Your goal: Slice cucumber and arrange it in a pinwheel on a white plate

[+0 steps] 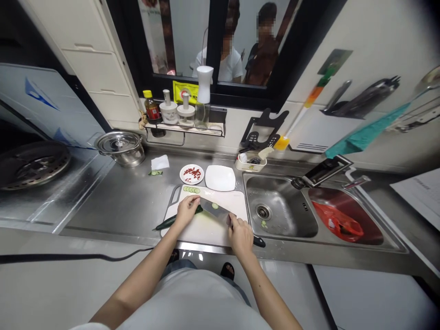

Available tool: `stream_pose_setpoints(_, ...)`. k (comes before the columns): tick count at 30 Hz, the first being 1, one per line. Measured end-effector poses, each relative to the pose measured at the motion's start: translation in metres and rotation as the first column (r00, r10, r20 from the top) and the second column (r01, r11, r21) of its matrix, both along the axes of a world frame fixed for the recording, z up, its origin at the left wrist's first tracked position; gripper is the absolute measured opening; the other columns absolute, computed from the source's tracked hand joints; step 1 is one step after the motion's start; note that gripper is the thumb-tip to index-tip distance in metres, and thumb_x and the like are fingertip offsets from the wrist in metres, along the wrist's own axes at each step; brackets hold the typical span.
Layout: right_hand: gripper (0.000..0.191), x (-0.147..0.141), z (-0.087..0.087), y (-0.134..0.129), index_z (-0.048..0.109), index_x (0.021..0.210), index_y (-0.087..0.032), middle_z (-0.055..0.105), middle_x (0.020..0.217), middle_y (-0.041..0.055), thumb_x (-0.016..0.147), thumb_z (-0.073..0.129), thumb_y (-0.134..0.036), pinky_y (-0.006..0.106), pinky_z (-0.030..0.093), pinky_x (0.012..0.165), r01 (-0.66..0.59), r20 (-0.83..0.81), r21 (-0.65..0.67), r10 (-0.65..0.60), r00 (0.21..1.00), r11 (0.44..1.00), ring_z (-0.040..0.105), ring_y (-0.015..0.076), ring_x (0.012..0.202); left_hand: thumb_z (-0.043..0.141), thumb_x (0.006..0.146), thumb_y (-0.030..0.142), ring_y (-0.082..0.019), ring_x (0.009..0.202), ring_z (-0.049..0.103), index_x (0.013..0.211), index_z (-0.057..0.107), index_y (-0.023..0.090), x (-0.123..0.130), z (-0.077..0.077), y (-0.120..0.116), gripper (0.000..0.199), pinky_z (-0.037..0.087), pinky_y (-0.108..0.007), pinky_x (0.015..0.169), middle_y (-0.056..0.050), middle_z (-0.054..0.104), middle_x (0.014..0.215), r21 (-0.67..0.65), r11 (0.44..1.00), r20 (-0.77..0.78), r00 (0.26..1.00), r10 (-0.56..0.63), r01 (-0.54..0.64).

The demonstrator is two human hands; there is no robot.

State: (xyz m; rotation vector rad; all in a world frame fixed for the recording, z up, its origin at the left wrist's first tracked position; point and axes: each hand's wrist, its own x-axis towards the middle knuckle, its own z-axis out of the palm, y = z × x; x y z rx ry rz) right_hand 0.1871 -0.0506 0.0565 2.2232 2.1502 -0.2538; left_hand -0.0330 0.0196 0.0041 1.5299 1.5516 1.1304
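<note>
At the left of the frame, a lidded steel pot (121, 149) stands on the worktop (113, 197), with a white napkin (160, 162) to its right. Near the centre, a dark green cucumber (167, 223) lies slanted over the left edge of the white cutting board (202, 231), passing under the left hand (186, 211). That hand's fingertips meet at the far end of the knife (216, 211); I cannot tell what its grip is closed on. Pale cucumber slices (191, 189) lie in a row at the board's upper left, just below a plate of red pieces (185, 178); a white square plate (220, 178) sits right of that. One slice (215, 206) clings to the blade. The right hand (242, 234) has its grip clamped on the knife's handle. At the right, the sink (282, 206) holds green scraps (264, 224) and a red bag (338, 223).
</note>
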Motion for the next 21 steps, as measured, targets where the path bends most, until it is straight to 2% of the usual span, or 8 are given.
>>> stream_pose_setpoints(3,0.051,0.001,-0.001,-0.001,0.05,0.136,-0.022,0.064,0.101,0.0086,0.085,0.052,-0.015,0.03,0.033,0.084,-0.022,0.019,0.024,0.022,1.0,0.999,0.054,0.0216,0.096,0.051,0.09,0.036,-0.019,0.1,0.064,0.107,0.069,0.019,0.001,0.007,0.002,0.029,0.051,-0.031,0.087,-0.008,0.069,0.112,0.002,1.0,0.001,1.0,0.025,-0.025)
stream_pose_setpoints(5,0.05,0.002,-0.001,-0.003,0.05,0.136,-0.022,0.063,0.1,0.0086,0.086,0.052,-0.016,0.031,0.033,0.084,-0.034,0.035,0.033,0.033,0.999,0.999,0.053,0.0219,0.096,0.053,0.089,0.036,-0.02,0.102,0.062,0.104,0.069,0.019,0.002,0.013,0.002,0.028,0.049,-0.033,0.09,-0.007,0.069,0.111,0.025,1.0,-0.059,0.998,-0.002,0.003)
stream_pose_setpoints(8,0.048,0.003,-0.002,-0.004,0.05,0.136,-0.022,0.062,0.101,0.009,0.088,0.049,-0.018,0.032,0.033,0.083,-0.061,0.051,0.037,0.059,0.997,0.997,0.052,0.0226,0.094,0.058,0.086,0.037,-0.022,0.104,0.06,0.102,0.071,0.022,0.007,0.023,0.001,0.026,0.046,-0.036,0.095,-0.006,0.069,0.109,0.047,0.991,-0.201,0.973,-0.115,0.127)
stream_pose_setpoints(13,0.047,0.004,-0.006,-0.006,0.051,0.136,-0.022,0.061,0.1,0.0099,0.089,0.047,-0.016,0.033,0.033,0.082,-0.086,0.071,0.041,0.083,0.994,0.995,0.051,0.0227,0.093,0.064,0.081,0.045,-0.023,0.098,0.061,0.099,0.072,0.023,0.019,0.036,-0.003,0.029,0.044,-0.035,0.092,-0.006,0.07,0.102,-0.032,0.959,-0.392,0.879,-0.271,0.282)
stream_pose_setpoints(16,0.046,0.005,-0.009,-0.008,0.051,0.135,-0.022,0.061,0.101,0.0103,0.089,0.047,-0.016,0.033,0.032,0.082,-0.096,0.082,0.035,0.093,0.992,0.995,0.051,0.023,0.094,0.063,0.082,0.041,-0.021,0.094,0.061,0.092,0.072,0.024,0.025,0.034,-0.003,0.022,0.044,-0.033,0.088,-0.004,0.07,0.097,-0.07,0.943,-0.397,0.858,-0.324,0.324)
stream_pose_setpoints(21,0.045,0.008,-0.012,-0.013,0.051,0.135,-0.021,0.062,0.1,0.0103,0.09,0.047,-0.016,0.033,0.032,0.082,-0.098,0.089,0.015,0.096,0.991,0.995,0.052,0.0229,0.093,0.067,0.076,0.028,-0.019,0.09,0.062,0.085,0.071,0.022,0.032,0.022,0.001,0.012,0.046,-0.03,0.081,-0.003,0.07,0.093,-0.091,0.935,-0.301,0.885,-0.355,0.344)
